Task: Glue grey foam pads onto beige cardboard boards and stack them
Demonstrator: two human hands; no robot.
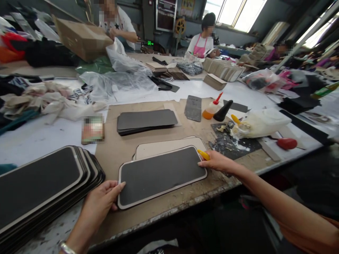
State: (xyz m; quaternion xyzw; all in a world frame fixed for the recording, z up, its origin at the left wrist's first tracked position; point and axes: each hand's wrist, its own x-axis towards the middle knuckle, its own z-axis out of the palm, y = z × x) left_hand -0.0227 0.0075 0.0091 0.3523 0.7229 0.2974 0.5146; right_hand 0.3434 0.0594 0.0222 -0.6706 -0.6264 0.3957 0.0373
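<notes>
A dark grey panel with a pale border and rounded corners lies tilted a little in front of me. My left hand pinches its left edge, thumb on top. At its upper right corner, my right hand grips the edge and also keeps a yellow-handled tool between the fingers; the tool's working end is hidden. Beige panels lie partly under the held one. Behind them rests a stack of plain dark grey boards. A tall pile of bordered panels stands beside my left hand.
At right, a white glue-smeared bag lies by a stained dark sheet. Near it stand a red-tipped bottle and a black cone-shaped object. A red-handled tool lies near the edge. Co-workers are across the table.
</notes>
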